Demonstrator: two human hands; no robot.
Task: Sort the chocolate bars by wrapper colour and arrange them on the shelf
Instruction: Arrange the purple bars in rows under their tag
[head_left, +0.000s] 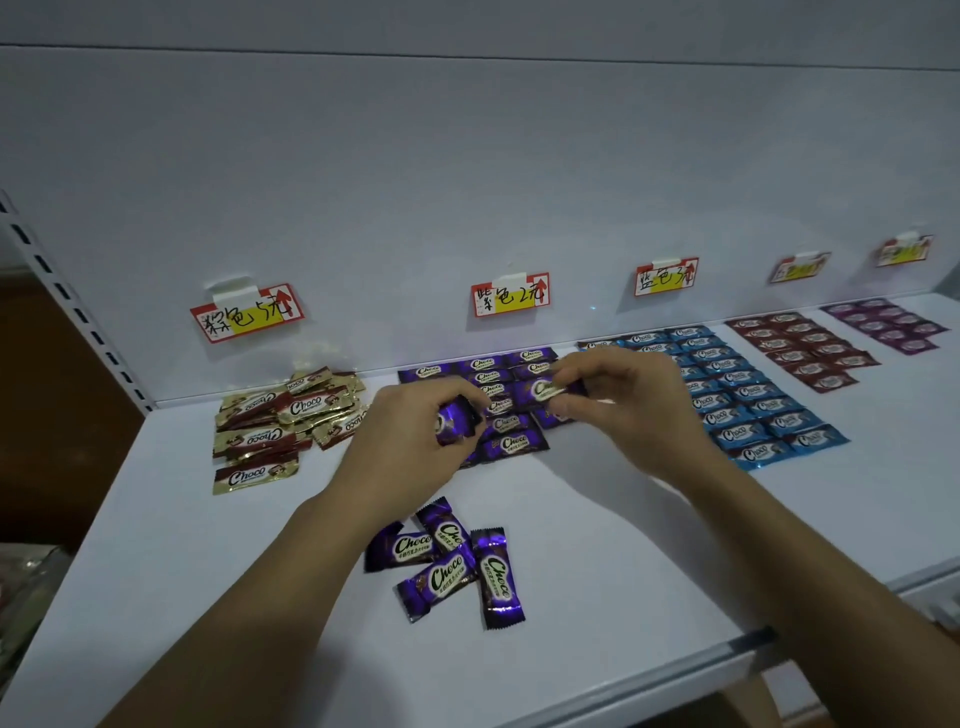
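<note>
A purple bar (545, 388) is pinched between the thumb and fingertips of the right hand (623, 410). It is held flat and label-up just over the purple block (511, 441), probably so it can go down square with its neighbours. The left hand (410, 441), at nine o'clock from it, curls round a second bar (457, 423) of the same colour, seemingly held ready as the next one to lay. The block itself lies against the back of the shelf (208, 597), under the purple tag (510, 295) at twelve o'clock, with its bars in neat rows and the logos facing one way. Both hands partly hide the near rows, so I cannot tell where the open slot is. At six o'clock from the block, well apart toward the shelf's front edge, four loose bars (452, 566) lie crossed over each other, a stock within easy reach that is not yet placed. At nine o'clock a gold pile (280, 415) sits heaped and unsorted below the left tag (248, 313), which suggests that colour comes later. At three o'clock the blue block (748, 400) runs tidy under the blue tag (666, 277). Beyond it, toward two o'clock, a red block (810, 348) and a violet block (888, 325) look finished too. By that showing, purple is the step in hand and gold remains.
</note>
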